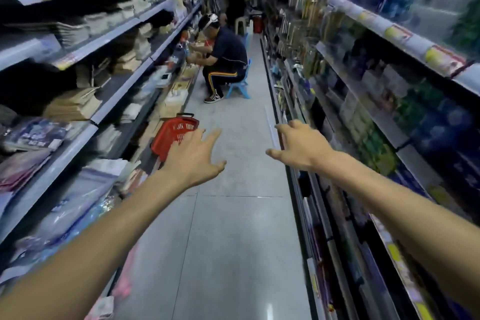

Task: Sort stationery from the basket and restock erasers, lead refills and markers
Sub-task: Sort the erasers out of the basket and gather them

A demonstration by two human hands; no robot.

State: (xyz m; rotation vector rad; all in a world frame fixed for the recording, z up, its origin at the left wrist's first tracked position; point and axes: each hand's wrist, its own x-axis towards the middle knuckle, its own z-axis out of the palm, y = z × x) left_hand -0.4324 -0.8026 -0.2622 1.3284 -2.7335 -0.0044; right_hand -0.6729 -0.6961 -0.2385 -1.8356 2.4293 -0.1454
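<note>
Two bare forearms stretch forward down a narrow shop aisle, and both hands hold nothing. The left hand has its fingers straight and fanned apart. The right hand is spread too, its fingers slightly bent and its thumb pointing inward. The hands are well apart.

The red basket is hard plastic with lattice sides and a dark handle along its far rim. It sits low against the foot of the left shelving, and the left hand's fingertips overlap its near corner in the view. Whether they touch it cannot be told. What lies inside is too blurred to make out.

The floor is smooth pale grey tile with thin joints and a soft sheen from the lights. Grey metal shelves with flat front edges line both sides. On the left are stacks of brown and cream paper goods and glossy plastic-wrapped packs. The right shelving holds hanging packets and dark blue and green packages behind yellow price tags, all smeared by blur.

Further down, a seated person in dark clothes with striped trousers crouches on a small blue plastic stool, facing the left shelves. Behind them is a white stool.
</note>
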